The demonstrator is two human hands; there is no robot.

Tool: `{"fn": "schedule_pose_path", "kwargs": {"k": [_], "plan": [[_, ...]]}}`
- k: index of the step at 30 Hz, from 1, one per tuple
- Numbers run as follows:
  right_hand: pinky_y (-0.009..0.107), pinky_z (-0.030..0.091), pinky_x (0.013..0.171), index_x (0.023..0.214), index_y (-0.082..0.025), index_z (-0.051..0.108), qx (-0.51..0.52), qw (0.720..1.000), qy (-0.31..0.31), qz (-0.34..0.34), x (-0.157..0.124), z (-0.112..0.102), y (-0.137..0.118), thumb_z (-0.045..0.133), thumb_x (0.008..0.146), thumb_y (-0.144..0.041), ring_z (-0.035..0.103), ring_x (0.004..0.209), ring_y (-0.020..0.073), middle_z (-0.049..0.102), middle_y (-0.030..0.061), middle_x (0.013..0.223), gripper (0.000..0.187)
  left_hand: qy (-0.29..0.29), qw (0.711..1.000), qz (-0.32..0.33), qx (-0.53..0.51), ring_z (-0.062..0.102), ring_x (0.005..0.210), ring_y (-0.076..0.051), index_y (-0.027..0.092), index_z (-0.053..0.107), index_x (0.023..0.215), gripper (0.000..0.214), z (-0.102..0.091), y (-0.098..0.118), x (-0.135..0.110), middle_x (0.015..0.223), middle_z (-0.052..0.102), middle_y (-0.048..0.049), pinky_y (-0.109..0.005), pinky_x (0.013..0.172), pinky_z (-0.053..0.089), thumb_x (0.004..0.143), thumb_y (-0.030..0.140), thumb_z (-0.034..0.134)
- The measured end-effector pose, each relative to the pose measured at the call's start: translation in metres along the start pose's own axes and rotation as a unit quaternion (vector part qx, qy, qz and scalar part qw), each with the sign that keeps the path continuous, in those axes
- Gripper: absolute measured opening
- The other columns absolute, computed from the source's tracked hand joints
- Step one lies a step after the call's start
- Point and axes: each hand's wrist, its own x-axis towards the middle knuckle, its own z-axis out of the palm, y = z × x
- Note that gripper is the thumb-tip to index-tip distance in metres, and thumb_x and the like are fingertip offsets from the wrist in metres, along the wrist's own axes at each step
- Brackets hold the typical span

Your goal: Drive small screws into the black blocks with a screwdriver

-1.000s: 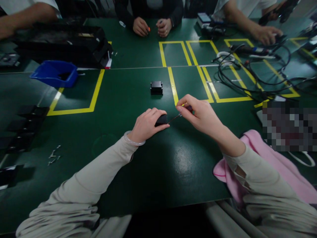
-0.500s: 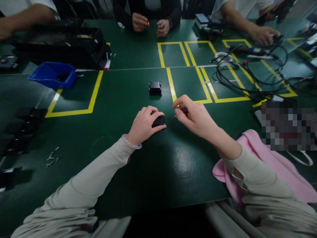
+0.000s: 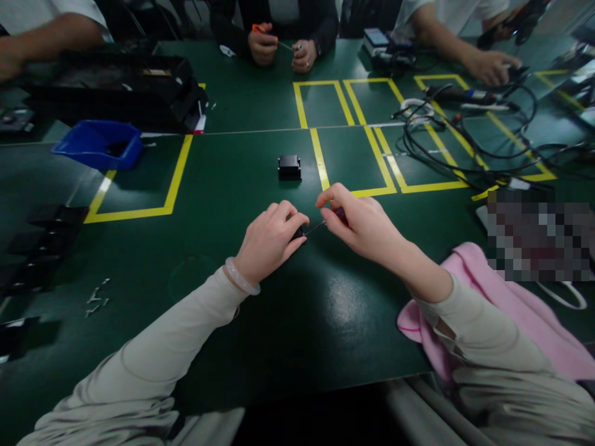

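Observation:
My left hand [image 3: 272, 238] is closed over a small black block [image 3: 298, 234] resting on the green table [image 3: 223, 186]; only the block's right end shows under my fingers. My right hand [image 3: 360, 223] pinches a small screwdriver [image 3: 325, 222] with a dark red handle, its thin shaft pointing left into the block's right end. A second black block [image 3: 289, 167] sits alone on the table just beyond my hands.
Yellow tape rectangles [image 3: 320, 102] mark the table. A blue bin [image 3: 99, 144] and black case [image 3: 125, 87] stand far left, black parts [image 3: 41, 241] and small screws [image 3: 96, 294] at left. Tangled cables [image 3: 465, 130] lie far right, a pink cloth [image 3: 469, 297] near right. Other people's hands [image 3: 279, 46] work across the table.
My two hands have drawn closer together over the block, and my left fingers now cover more of it. The person opposite has raised an orange-handled tool.

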Motion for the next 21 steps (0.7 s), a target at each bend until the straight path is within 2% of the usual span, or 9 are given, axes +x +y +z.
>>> {"fn": "schedule_pose_path", "kwargs": {"k": [4, 9, 15, 21], "plan": [[0.024, 0.034, 0.061, 0.111, -0.018, 0.054, -0.003, 1.000, -0.005, -0.002, -0.001, 0.000, -0.001, 0.042, 0.097, -0.026, 0.058, 0.061, 0.0144, 0.059, -0.0010, 0.071, 0.020, -0.047, 0.999, -0.005, 0.005, 0.057, 0.089, -0.021, 0.021, 0.060, 0.099, 0.010, -0.005, 0.007, 0.002, 0.099, 0.059, -0.0052, -0.032, 0.068, 0.044, 0.095, 0.029, 0.061], [0.025, 0.036, 0.063, 0.115, -0.016, 0.054, -0.018, 1.000, -0.003, -0.008, -0.003, 0.001, -0.006, 0.041, 0.096, -0.026, 0.057, 0.063, 0.0152, 0.058, 0.0004, 0.073, 0.025, -0.075, 0.996, -0.012, 0.041, 0.059, 0.088, -0.022, 0.018, 0.058, 0.098, 0.007, -0.009, 0.013, 0.005, 0.100, 0.059, -0.0062, -0.033, 0.064, 0.044, 0.096, 0.025, 0.058], [0.024, 0.034, 0.060, 0.110, -0.016, 0.056, -0.020, 0.999, 0.001, -0.033, -0.005, 0.001, -0.007, 0.042, 0.096, -0.028, 0.051, 0.057, 0.0128, 0.053, -0.0014, 0.070, 0.023, -0.062, 0.996, -0.021, 0.060, 0.059, 0.090, -0.023, 0.017, 0.056, 0.098, 0.009, -0.008, 0.017, 0.002, 0.099, 0.060, -0.0071, -0.035, 0.066, 0.045, 0.098, 0.025, 0.053], [0.025, 0.035, 0.059, 0.106, -0.018, 0.057, 0.011, 0.998, 0.040, -0.038, -0.006, -0.006, -0.004, 0.045, 0.095, -0.024, 0.053, 0.058, 0.0122, 0.056, -0.0026, 0.067, 0.018, -0.048, 0.997, -0.038, 0.036, 0.058, 0.088, -0.021, 0.018, 0.056, 0.097, 0.007, -0.006, 0.021, -0.001, 0.098, 0.062, -0.0062, -0.033, 0.069, 0.045, 0.098, 0.023, 0.052]]}}
